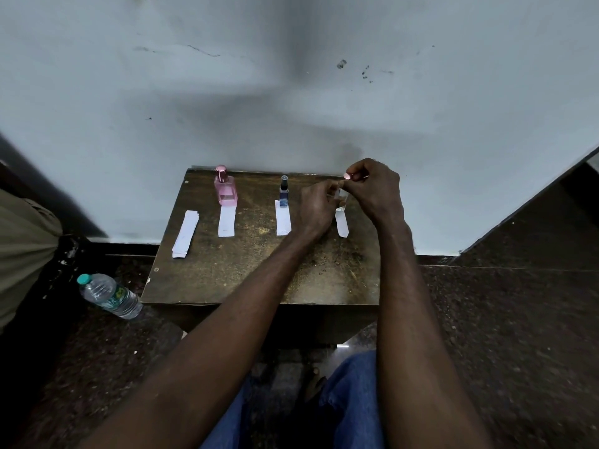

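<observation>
On the small brown table (259, 273) stand a pink perfume bottle (225, 187) and a dark blue spray bottle (284, 192), each at the far end of a white paper strip (226, 222), (283, 222). At the far right, my left hand (316, 207) grips a small clear bottle (342, 199), mostly hidden, above a third strip (341, 223). My right hand (372, 186) pinches its small pinkish cap (346, 175) just above the bottle.
A stack of spare paper strips (184, 233) lies at the table's left. A plastic water bottle (108, 296) lies on the dark floor left of the table. The wall rises right behind the table. A person's clothing shows at the far left edge.
</observation>
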